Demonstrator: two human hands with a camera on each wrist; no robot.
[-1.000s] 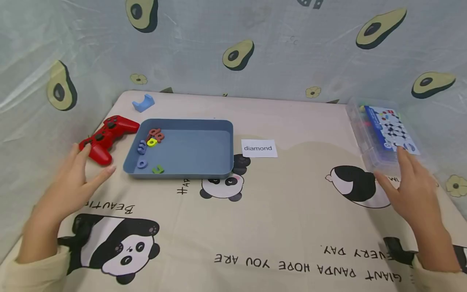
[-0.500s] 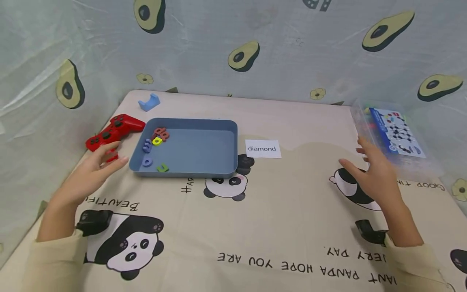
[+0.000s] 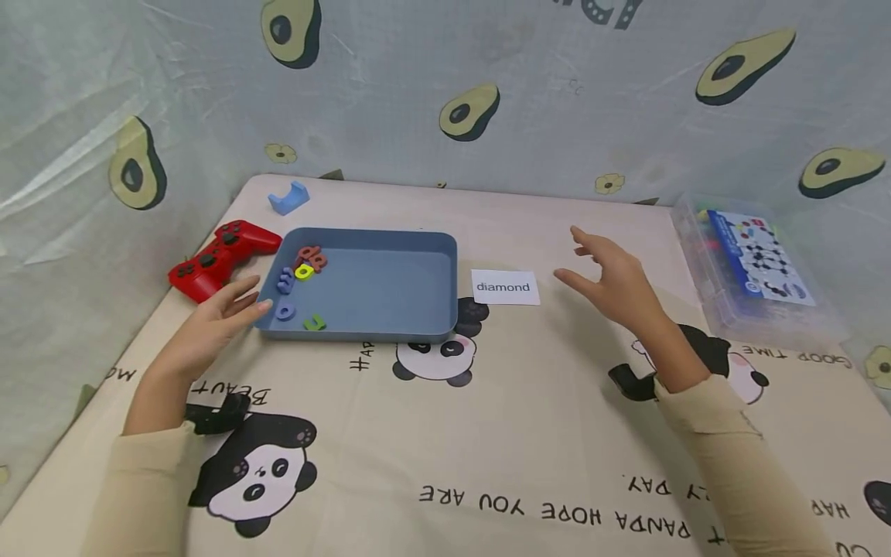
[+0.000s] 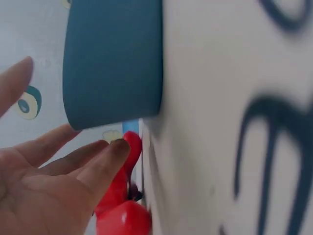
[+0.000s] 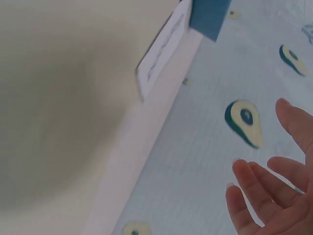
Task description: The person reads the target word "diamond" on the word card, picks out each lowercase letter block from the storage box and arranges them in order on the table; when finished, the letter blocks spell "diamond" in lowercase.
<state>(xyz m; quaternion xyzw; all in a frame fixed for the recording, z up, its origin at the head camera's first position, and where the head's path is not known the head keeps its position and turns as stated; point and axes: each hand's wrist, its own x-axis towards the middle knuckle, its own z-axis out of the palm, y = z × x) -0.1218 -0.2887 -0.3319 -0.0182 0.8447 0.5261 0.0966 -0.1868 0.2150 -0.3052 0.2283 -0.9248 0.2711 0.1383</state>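
A person's L hand (image 3: 209, 329) waits at the near L corner of a blue-gray tray (image 3: 390, 286), L of center frame, w/ thumb & fingers apart and loosely extended; can't tell if the fingertips touch the rim. R hand (image 3: 619, 286), right of center, hangs over the table w/ thumb & fingers apart, just right of a white card (image 3: 505, 287) reading "diamond." The card lies flat btwn tray & R hand. Small letter-shaped pcs sit along the tray's L side: reddish pcs (image 3: 311, 257) at the back, a yellow pc (image 3: 304, 271) next to them, blue pcs (image 3: 285, 296) down the L side, a green pc (image 3: 315, 322) nr the front wall. A red game controller (image 3: 226, 251) lies at an angle just beyond the L hand, nr the tray's L edge; a lt-blue curved pc (image 3: 288, 199) is set behind, upper L. Upper R of frame: a clear plastic box (image 3: 766, 321) w/ a blue-and-white printed sheet (image 3: 762, 255). Panda-print tablecloth (image 3: 487, 425) fills the lower frame; avocado-print backdrop (image 3: 390, 62) runs across the top. Both arms wear pale sleeves (image 3: 142, 487).
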